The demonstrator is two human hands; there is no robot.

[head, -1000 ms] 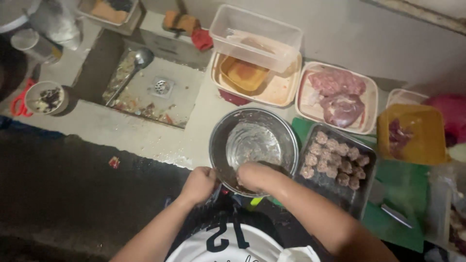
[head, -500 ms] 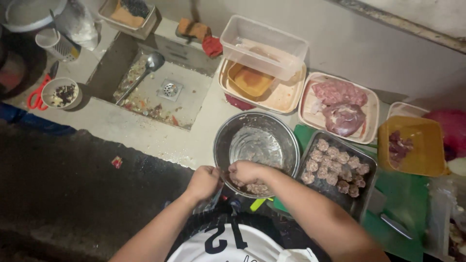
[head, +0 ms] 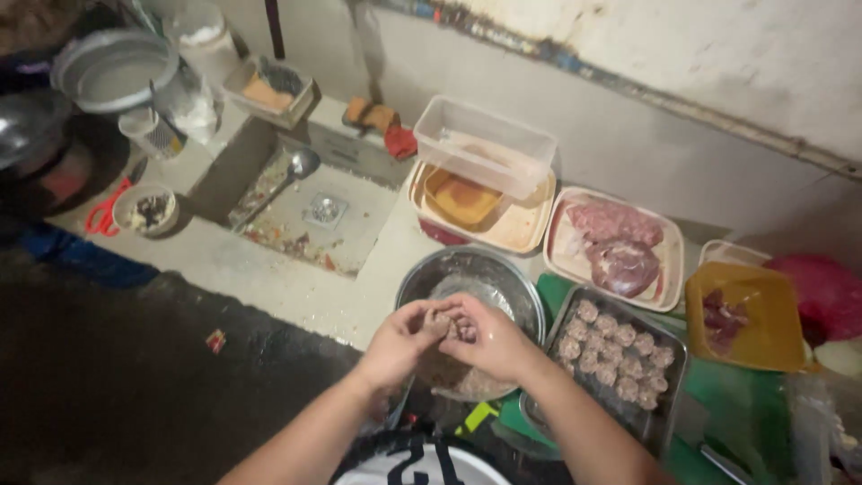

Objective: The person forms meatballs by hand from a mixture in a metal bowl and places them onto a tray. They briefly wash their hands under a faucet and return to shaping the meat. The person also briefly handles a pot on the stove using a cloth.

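Raised from the bowl's near rim since the earlier frame, both hands are now held together above it. A small lump of minced meat is pinched between the curled fingers of the left hand and the right hand, over the round steel mixing bowl. At 3 o'clock of the bowl, a rectangular metal tray of shaped meatballs is set on the bench. At 1 o'clock, farther off, raw meat is seen in a white rectangular tray. At 11 o'clock a sunken sink is seen.
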